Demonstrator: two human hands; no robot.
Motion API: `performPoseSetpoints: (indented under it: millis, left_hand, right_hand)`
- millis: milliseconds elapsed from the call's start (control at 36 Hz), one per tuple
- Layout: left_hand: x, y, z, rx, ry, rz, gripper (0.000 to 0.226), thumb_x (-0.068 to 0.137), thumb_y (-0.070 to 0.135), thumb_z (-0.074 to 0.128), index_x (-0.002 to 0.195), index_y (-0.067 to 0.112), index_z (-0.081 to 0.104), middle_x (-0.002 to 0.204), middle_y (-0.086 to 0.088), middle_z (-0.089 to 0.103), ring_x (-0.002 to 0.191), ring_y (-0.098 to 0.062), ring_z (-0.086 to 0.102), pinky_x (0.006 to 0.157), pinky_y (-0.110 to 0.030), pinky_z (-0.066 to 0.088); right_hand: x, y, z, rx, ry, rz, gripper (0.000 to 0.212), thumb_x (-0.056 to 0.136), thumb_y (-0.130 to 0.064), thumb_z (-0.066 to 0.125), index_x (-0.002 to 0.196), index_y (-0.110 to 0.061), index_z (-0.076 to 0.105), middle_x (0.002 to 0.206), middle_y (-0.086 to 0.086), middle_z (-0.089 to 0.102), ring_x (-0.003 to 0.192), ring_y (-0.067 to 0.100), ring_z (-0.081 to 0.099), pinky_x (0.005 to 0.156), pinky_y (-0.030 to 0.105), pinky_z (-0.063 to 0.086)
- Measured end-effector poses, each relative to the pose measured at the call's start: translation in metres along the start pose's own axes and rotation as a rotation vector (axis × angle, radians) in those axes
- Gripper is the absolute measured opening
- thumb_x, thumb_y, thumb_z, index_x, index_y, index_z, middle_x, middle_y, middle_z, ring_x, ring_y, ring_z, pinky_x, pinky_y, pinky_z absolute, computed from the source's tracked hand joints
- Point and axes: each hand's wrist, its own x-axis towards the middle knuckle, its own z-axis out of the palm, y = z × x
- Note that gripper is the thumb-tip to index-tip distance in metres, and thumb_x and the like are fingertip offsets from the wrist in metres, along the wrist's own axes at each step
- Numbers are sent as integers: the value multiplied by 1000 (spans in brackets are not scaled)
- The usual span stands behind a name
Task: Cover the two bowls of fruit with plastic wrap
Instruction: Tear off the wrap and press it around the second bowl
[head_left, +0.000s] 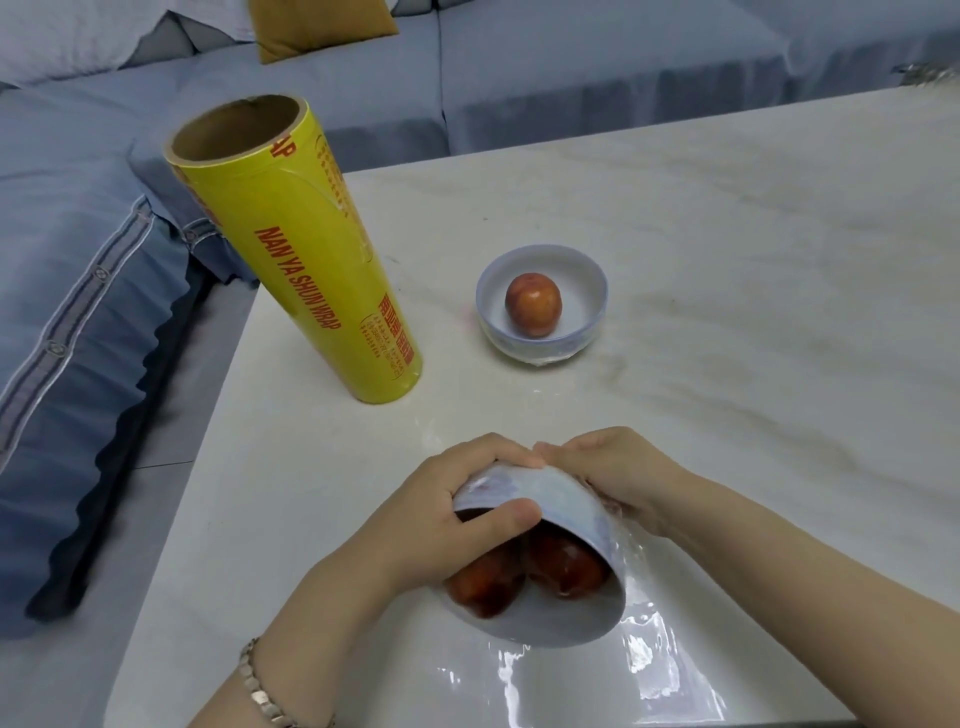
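Near bowl (566, 525) is tipped on its side on the white marble tabletop (727, 260), mouth turned toward the camera. Two dark red fruits (519, 571) show inside, behind clear film.

Left hand (457, 514): thumb laid across the upper rim of this bowl, pressing on the film; the other fingers (498, 452) curl over the bowl's top, closed around it. A metal bracelet (260, 691) sits on that wrist.

Right hand (618, 473): wrapped against the far side of the same bowl, fingertips meeting those of the left at its top edge; how tightly these fingers close I cannot tell, as the bowl hides most of them.

Loose plastic wrap (639, 639) trails from the bowl's right side and lies glossy and wrinkled on the tabletop below it.

Beyond this bowl, well apart, a second bowl (540, 306) stands upright holding one orange-red fruit (533, 305), with film gathered at its foot. Left of that, the yellow plastic wrap roll (291, 249) stands on end. A blue sofa (78, 260) runs behind the roll.
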Motion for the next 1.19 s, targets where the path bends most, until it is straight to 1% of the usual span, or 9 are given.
performPoseSetpoints:
  millis: [167,250,444,556,667,778,889,1028,1194]
  left_hand:
    - [4,7,-4,34,-79,-32,32,65,57,57,96,47,56,100,21,63,96,-3,61,85,-20,47]
    - [7,5,-7,25,-96,-40,31,67,56,58,96,45,56,98,19,63,94,-6,61,85,-22,48]
    - [14,4,-9,33,-124,-79,37,64,60,59,97,46,54,96,8,65,93,-12,62,86,-29,49]
    - [16,1,-6,37,-3,-124,35,61,70,51,90,51,56,94,4,67,92,-14,62,86,-29,49]
    - [13,0,5,-50,218,-173,33,57,70,49,80,49,59,87,1,67,78,-3,60,71,-10,42]
    - [5,3,16,-192,312,-218,31,67,65,67,86,42,61,76,-3,67,64,1,59,61,-7,42]
    - [1,5,23,-298,380,-268,15,82,38,58,93,29,65,71,7,64,58,5,58,56,-4,40]
    - [1,5,17,-266,257,-258,11,89,27,59,93,30,69,94,14,69,81,12,60,70,-1,41]
    - [9,11,4,-97,83,-311,27,64,53,50,81,34,59,91,-7,64,81,-11,57,75,-25,41]
  right_hand:
    - [-16,0,-27,20,256,-359,17,85,-17,61,85,-3,72,60,0,58,56,11,52,58,14,45]
    - [-41,-1,-28,-61,98,-501,13,86,-20,60,83,-17,73,76,-7,72,73,-1,63,70,7,46]
    - [-42,10,-11,-139,-79,-439,22,90,-33,51,99,-23,68,98,-8,71,91,3,64,81,16,48]
    - [-41,11,-12,-163,-48,-372,47,91,-44,42,68,-6,56,68,-2,54,65,12,49,68,29,40]
    - [-46,20,-20,44,-50,-253,50,79,-53,51,63,-5,50,63,1,46,63,16,43,70,32,38]
    - [-49,25,-25,100,-49,-255,34,82,-35,59,80,-3,69,73,3,65,69,12,59,73,25,50]
    - [-48,25,-27,205,32,-253,18,84,-18,63,81,-2,71,71,6,69,62,10,63,62,17,53]
    - [-46,21,-27,109,120,-301,14,82,-16,65,74,-5,66,71,10,67,64,16,60,64,21,52]
    - [-50,13,-17,-16,132,-400,16,81,-18,67,69,-8,67,61,1,65,55,7,58,59,15,47]
